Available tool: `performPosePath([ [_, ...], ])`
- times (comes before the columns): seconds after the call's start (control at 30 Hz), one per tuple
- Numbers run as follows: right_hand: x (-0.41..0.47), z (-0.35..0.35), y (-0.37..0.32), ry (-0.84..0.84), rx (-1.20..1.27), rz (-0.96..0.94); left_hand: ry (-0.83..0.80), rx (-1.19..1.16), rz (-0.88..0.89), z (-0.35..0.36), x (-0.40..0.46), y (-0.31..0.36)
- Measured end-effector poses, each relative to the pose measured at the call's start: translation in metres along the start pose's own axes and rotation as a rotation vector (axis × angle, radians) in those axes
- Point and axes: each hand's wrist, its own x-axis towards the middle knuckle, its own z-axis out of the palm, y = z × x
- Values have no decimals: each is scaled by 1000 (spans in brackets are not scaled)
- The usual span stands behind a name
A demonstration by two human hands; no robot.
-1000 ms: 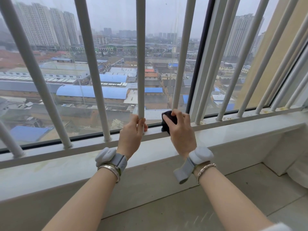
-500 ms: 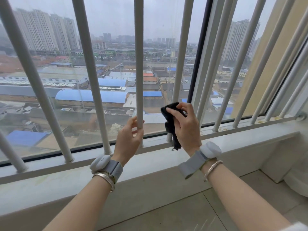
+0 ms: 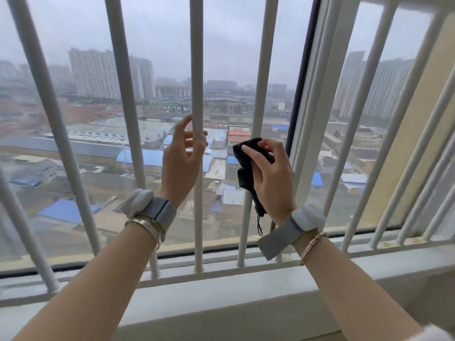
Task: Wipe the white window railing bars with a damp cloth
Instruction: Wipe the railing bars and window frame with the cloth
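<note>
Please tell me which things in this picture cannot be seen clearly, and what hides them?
- Head view: the bar being wiped is covered by the black cloth and the right hand where they meet it.
- Whether the cloth is damp cannot be told.
- The left hand is blurred; its fingers curl loosely at the middle bar, but how firmly they hold it is unclear.
- The bar tops are cut off by the upper edge.
- Dirt on the bars is too small to see.

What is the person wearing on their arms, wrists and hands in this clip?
Both forearms are bare and the hands ungloved. The left wrist carries a grey strap with a rounded white device and a silver bangle. The right wrist has a matching grey strap with white device and a thin rose-gold bracelet.
</note>
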Motion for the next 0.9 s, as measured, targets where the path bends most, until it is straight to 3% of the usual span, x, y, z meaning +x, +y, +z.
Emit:
performPosePath([
  [0.1, 33, -13, 4, -7, 22, -46, 57, 83, -15, 4, 16, 17],
  [0.4, 114, -30, 11, 46, 104, -111, -31, 387, 3, -4, 25, 37],
  [0.7, 178, -42, 9, 140, 17, -229, -67, 423, -139, -3, 27, 51],
  [0.9, 206, -38, 7, 232, 109, -158, -128, 451, -180, -7, 33, 54],
])
